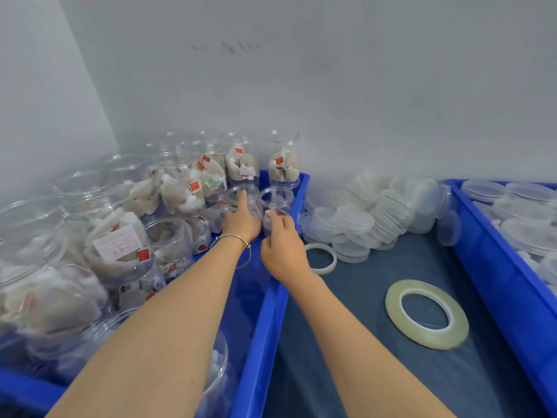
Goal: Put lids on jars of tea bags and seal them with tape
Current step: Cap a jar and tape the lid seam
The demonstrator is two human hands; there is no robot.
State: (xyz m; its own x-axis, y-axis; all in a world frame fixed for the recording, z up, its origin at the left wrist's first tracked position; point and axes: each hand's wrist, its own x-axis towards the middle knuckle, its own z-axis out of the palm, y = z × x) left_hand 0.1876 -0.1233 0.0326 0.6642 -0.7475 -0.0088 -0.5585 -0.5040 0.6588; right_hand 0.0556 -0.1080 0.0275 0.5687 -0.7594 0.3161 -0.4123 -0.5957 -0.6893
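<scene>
Step in hand, as judged: open jars of tea bags are being fetched from the blue crate (271, 300) at the left, before any lid is fitted. Both forearms are extended forward and slightly leftward, into the crate's far right corner. The left hand (242, 220) is laid against one open jar (241, 196), its index finger raised along the clear wall; whether the remaining fingers curl round the jar cannot be told. The right hand (281, 245) is held just beside it, fingers curled and fingertips set on a second open jar (276, 203), apparently pinching it. A heap of clear lids (370, 217) is seen to the right of the crate, on the dark mat (376, 372). A roll of tape (426, 313) is lying nearer, well apart from the hands. Next, a jar would need lifting onto the mat and a lid taken from the heap.
</scene>
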